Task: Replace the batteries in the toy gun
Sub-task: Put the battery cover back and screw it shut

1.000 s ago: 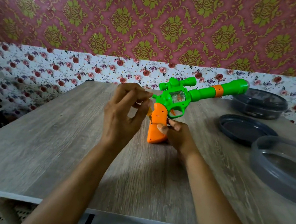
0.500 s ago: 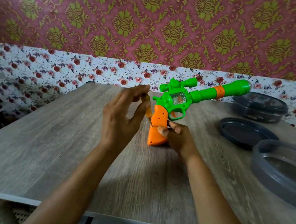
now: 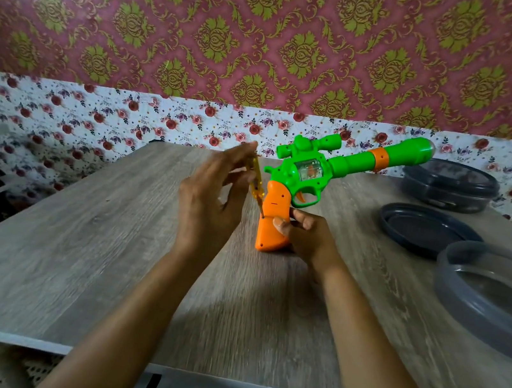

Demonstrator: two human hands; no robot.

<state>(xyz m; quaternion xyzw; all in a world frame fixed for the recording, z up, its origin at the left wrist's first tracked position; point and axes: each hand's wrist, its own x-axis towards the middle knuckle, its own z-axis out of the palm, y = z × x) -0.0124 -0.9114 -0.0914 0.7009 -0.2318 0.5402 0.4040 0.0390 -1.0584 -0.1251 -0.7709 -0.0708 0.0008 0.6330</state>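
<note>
Screwdriver (image 3: pixel 256 182) contact with the orange grip (image 3: pixel 271 226) is deciding the coming move. The toy gun (image 3: pixel 311 172) is standing on the butt of that grip near the middle of the tabletop (image 3: pixel 104 253), a little toward the far edge. Its green barrel is rising toward the far right corner.

The right hand (image 3: pixel 308 239) is wrapping the lower grip from the right side, with the thumb pressing on the face turned to the near edge, and is pinning the toy down. The left hand (image 3: pixel 210 200) is hovering just left of the grip and pinching the yellow handle between thumb and fingertips; blur is hiding the exact finger placement.

The tool's long axis is slanting down from the far left to the near right. Its tip is meeting the left rear edge of the grip, just beside the right thumb, probably at a cover screw. The left hand is therefore the working hand, and any twist should be running along that slanted axis while the right hand is resisting.

Three dark round containers are sitting well apart toward the right edge.
</note>
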